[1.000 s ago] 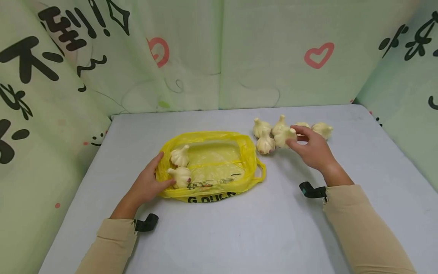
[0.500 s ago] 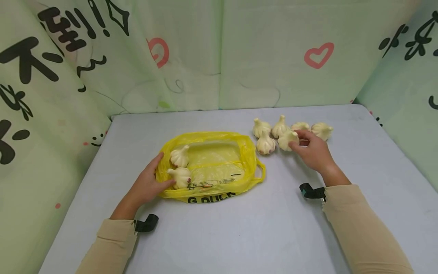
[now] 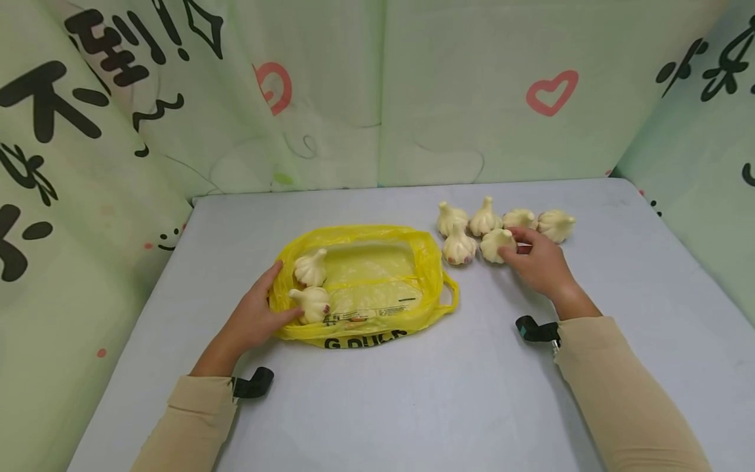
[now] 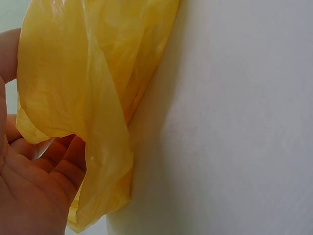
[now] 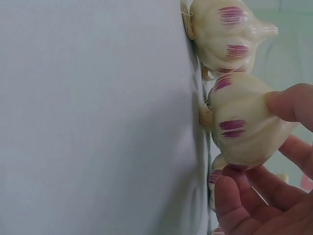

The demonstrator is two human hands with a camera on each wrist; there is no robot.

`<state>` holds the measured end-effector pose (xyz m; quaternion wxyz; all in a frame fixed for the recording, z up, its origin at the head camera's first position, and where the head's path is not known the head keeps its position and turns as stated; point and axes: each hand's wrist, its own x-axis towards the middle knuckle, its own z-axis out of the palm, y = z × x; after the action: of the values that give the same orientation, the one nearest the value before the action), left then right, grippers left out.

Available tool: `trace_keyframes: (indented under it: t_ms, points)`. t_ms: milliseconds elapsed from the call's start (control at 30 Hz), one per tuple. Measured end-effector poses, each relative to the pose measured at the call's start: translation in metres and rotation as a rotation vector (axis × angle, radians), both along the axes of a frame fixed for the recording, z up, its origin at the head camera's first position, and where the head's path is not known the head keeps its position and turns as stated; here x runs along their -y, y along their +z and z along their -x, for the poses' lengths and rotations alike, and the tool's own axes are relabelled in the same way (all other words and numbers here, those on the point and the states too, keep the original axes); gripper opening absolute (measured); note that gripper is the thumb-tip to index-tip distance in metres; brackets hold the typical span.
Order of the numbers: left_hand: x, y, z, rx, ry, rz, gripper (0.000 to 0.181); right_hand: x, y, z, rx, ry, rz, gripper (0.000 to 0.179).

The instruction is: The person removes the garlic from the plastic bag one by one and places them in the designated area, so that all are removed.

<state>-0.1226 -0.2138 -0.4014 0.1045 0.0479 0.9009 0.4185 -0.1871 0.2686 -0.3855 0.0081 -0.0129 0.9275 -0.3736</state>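
I see a pale tabletop (image 3: 389,406) carrying an open yellow plastic bag (image 3: 428,262), just left of its middle, toward the far edge. At the bag's left end, the left hand (image 3: 252,318) seems to have its fingers clamped on the rim, though the plastic partly hides them in my left wrist view. The right hand (image 3: 541,267) has its fingers clamped on one garlic bulb (image 3: 494,246). Near the far edge, five loose garlic bulbs (image 3: 459,248) cluster around it; two bagged garlic bulbs (image 3: 310,269) sit inside the bag's left end.
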Motion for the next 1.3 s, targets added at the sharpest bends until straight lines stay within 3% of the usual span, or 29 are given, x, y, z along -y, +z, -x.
trace_keyframes:
  t_ms: [300, 867, 1300]
  points:
    - [0.0000, -0.0010, 0.0003, 0.007, 0.003, 0.000, 0.101, 0.0001, -0.0009, -0.0003, 0.019, -0.013, -0.013, 0.058]
    - [0.0005, -0.0011, -0.0001, 0.013, 0.005, -0.010, 0.102, -0.0009, -0.0060, -0.0019, 0.104, -0.029, 0.061, 0.065]
    - [0.0015, -0.0034, 0.0000, 0.005, 0.009, -0.013, 0.101, -0.0007, -0.0087, -0.0006, 0.070, -0.013, 0.035, 0.069]
